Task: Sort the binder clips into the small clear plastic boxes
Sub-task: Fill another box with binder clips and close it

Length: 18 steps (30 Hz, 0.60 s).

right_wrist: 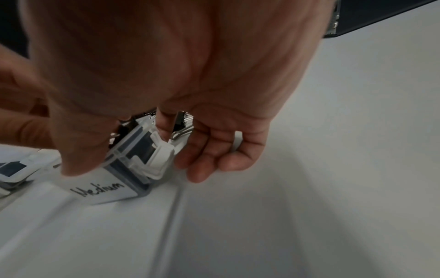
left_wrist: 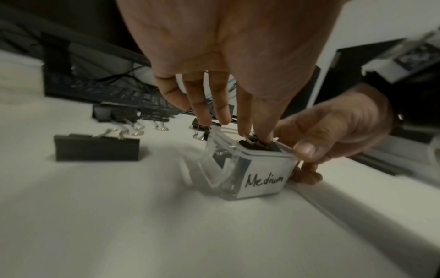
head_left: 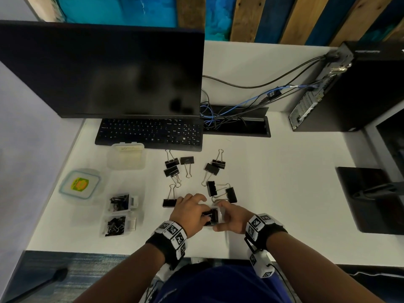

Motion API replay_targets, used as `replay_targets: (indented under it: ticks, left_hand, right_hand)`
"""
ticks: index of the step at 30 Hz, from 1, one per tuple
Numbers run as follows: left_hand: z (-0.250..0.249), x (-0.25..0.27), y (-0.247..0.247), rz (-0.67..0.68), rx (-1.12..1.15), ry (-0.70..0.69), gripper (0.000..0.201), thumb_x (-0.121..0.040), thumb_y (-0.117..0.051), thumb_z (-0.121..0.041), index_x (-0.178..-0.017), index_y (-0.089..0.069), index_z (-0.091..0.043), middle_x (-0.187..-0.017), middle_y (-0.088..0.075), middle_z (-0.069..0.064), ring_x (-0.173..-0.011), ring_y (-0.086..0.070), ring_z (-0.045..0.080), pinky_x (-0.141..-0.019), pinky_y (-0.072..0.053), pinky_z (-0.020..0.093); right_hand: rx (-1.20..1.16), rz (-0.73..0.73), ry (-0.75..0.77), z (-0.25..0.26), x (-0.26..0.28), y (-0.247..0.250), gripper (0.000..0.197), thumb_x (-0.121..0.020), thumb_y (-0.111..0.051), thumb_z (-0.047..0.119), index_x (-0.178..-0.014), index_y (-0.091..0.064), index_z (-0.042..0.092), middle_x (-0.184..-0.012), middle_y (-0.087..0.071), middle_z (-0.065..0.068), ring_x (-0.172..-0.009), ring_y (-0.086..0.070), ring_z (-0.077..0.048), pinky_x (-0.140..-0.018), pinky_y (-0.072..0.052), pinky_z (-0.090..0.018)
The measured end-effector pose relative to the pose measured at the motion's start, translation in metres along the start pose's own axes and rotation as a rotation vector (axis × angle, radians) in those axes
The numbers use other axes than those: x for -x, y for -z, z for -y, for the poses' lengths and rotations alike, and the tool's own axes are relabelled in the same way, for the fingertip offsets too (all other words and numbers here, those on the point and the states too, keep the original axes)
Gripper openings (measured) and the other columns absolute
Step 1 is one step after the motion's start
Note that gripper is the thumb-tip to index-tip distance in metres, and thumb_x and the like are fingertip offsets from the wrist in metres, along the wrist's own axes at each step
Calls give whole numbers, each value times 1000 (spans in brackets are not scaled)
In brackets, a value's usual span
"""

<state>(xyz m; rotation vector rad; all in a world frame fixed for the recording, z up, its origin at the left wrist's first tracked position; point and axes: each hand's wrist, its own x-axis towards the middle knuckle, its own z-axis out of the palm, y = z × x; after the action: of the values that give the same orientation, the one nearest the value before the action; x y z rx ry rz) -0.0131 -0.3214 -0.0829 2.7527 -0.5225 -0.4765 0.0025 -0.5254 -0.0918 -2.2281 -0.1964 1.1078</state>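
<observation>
A small clear box labelled "Medium" (left_wrist: pixel 262 177) stands on the white desk (head_left: pixel 273 193) near its front edge, its lid (left_wrist: pixel 218 159) hanging open to one side. My right hand (head_left: pixel 230 216) grips the box, thumb (left_wrist: pixel 304 150) on its near rim. My left hand (head_left: pixel 196 209) reaches into the top and pinches a black binder clip (left_wrist: pixel 256 145) at the opening. Several larger black clips (head_left: pixel 171 171) lie loose beyond the hands, one (head_left: pixel 170 203) beside my left fingers. Two more small boxes (head_left: pixel 122 203) (head_left: pixel 119 225) holding black clips sit to the left.
A bigger clear container (head_left: pixel 126 157) and a lid with a yellow sticker (head_left: pixel 80 184) lie at the left. Behind the clips are a keyboard (head_left: pixel 150 132), a monitor (head_left: pixel 105 71) and a cable tray (head_left: pixel 236 123). A computer tower (head_left: pixel 349 88) stands far right.
</observation>
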Motion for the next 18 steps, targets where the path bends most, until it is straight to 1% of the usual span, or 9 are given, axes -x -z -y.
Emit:
replay_targets:
  ticks: [2, 4, 6, 8, 11, 13, 14, 16, 18]
  left_hand:
    - [3, 3, -1, 14, 76, 44, 31, -88, -55, -48, -116, -64, -37, -133, -45, -16, -118, -42, 14, -100, -31, 39]
    - [1, 4, -3, 33, 98, 61, 27, -88, -56, -47, -111, -66, -38, -129, -46, -18, -116, -43, 14, -101, -31, 41]
    - [-6, 1, -4, 49, 77, 63, 24, -90, -55, -45, -107, -69, -35, -128, -48, -18, -115, -43, 14, -101, -32, 42]
    - [-11, -4, -3, 55, 32, 57, 24, -91, -52, -43, -103, -70, -31, -128, -49, -17, -116, -41, 15, -97, -31, 39]
    - [-17, -10, 1, 64, -58, 24, 28, -94, -49, -41, -107, -69, -28, -129, -51, -15, -117, -40, 17, -95, -30, 38]
    - [-21, -12, 2, 80, -94, 16, 29, -94, -48, -40, -108, -69, -26, -129, -52, -13, -117, -39, 18, -95, -29, 39]
    - [-21, -13, 4, 92, -100, 12, 29, -94, -48, -40, -107, -69, -26, -129, -53, -13, -117, -39, 18, -95, -29, 39]
    - [-18, -15, 8, 124, -56, 28, 29, -92, -50, -46, -107, -70, -31, -132, -50, -14, -119, -38, 17, -96, -28, 40]
    - [-9, -13, 12, 136, 14, 62, 33, -89, -54, -51, -116, -65, -36, -136, -45, -15, -123, -36, 16, -99, -28, 41]
  right_hand:
    - [1, -4, 3, 1, 1, 0, 75, -82, -77, 44, -142, -34, 29, -88, -47, 18, -95, -53, -12, -78, -38, -21]
    - [0, -1, 7, 2, 1, 0, 74, -82, -76, 43, -141, -34, 28, -88, -48, 19, -95, -53, -11, -75, -38, -18]
    - [-3, 3, 7, 3, 3, 1, 74, -82, -76, 45, -141, -34, 28, -91, -50, 18, -96, -55, -12, -79, -40, -21]
    - [1, 3, 4, 3, 3, 1, 75, -82, -75, 46, -142, -34, 27, -93, -54, 15, -96, -56, -12, -81, -41, -23]
    - [0, 8, 2, 5, 5, 4, 72, -84, -75, 42, -141, -34, 25, -86, -51, 18, -91, -54, -10, -74, -39, -21]
    - [4, 14, 9, 7, 6, 6, 69, -85, -74, 40, -139, -35, 23, -84, -50, 19, -90, -54, -12, -72, -39, -21]
    - [6, 9, 8, 7, 7, 7, 68, -85, -74, 39, -138, -36, 23, -84, -51, 19, -89, -54, -11, -72, -39, -22]
    - [-10, -3, -5, 7, 8, 7, 66, -84, -75, 38, -137, -38, 23, -86, -53, 19, -89, -55, -10, -77, -42, -24]
    - [-41, -28, -4, 5, 8, 6, 65, -84, -76, 38, -135, -38, 25, -87, -55, 19, -85, -56, -5, -79, -44, -25]
